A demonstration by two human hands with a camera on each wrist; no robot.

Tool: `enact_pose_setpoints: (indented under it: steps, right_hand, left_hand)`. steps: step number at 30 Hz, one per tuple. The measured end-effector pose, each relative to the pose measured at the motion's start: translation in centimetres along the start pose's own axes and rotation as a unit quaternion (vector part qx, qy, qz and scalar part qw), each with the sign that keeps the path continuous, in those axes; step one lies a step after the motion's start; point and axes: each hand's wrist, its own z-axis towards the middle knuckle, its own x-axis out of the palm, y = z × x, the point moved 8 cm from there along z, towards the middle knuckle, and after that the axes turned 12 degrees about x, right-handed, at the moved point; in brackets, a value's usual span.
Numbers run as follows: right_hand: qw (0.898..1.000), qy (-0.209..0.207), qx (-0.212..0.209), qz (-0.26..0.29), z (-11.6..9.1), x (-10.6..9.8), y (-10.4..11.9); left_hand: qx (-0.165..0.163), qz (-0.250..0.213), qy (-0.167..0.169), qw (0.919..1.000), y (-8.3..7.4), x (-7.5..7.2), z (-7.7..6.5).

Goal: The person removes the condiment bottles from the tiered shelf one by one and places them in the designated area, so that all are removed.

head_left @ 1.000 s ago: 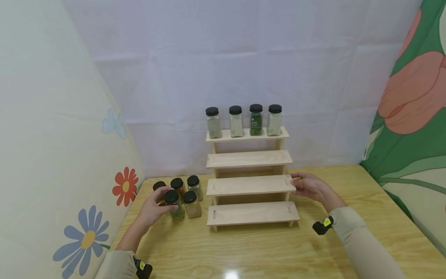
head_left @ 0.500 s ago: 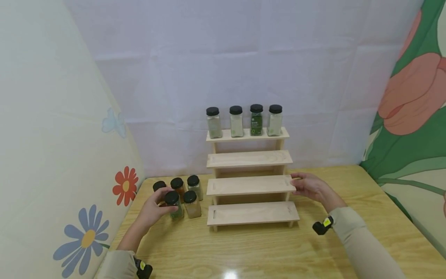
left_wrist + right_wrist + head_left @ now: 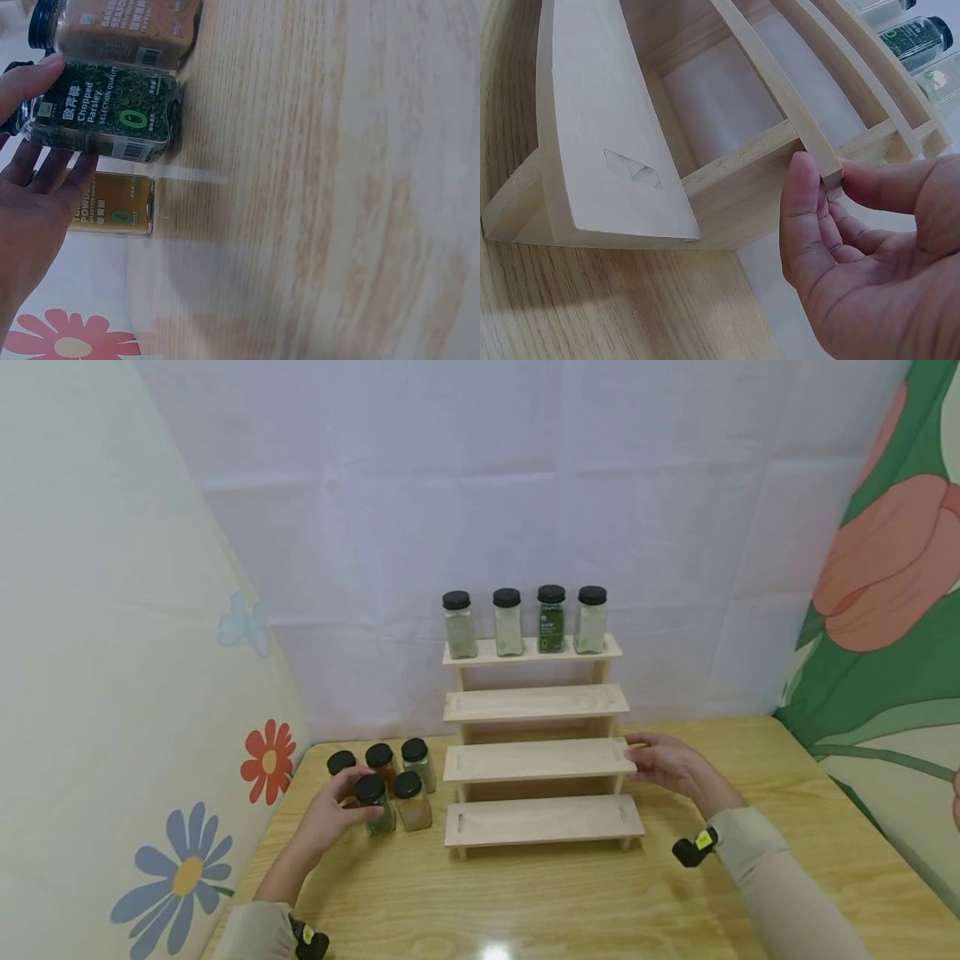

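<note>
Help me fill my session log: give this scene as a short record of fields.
Left grip: holds the chopped parsley jar
Right grip: pinches the right end of the second-lowest shelf
Rack: wooden, four shelves
Top shelf: four upright, black-lidded jars
Other jars: four on the table, left of the rack

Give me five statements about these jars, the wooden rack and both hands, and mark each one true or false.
1. The left hand grips the chopped parsley jar. True.
2. The right hand pinches the bottom shelf. False: it pinches the end of the third shelf from the top.
3. Four jars stand on the top shelf. True.
4. Those four jars have white caps. False: their lids are black.
5. In the head view, five jars, the gripped one included, are left of the wooden rack. True.
</note>
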Motion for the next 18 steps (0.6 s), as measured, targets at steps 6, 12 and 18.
enact_pose_setpoints:
  steps: [6, 12, 18]
  right_hand:
    - [1.0, -0.005, 0.004, -0.001, 0.22, -0.35, -0.24]
    - [1.0, 0.001, 0.0, -0.001, 0.12, -0.18, -0.05]
    - [1.0, 0.0, 0.003, 0.001, 0.3, -0.25, -0.23]
  left_hand:
    - [-0.002, -0.003, 0.001, 1.0, 0.13, 0.13, -0.01]
    - [-0.002, 0.003, -0.002, 1.0, 0.17, 0.12, -0.03]
    - [-0.005, 0.003, -0.001, 1.0, 0.3, 0.18, -0.09]
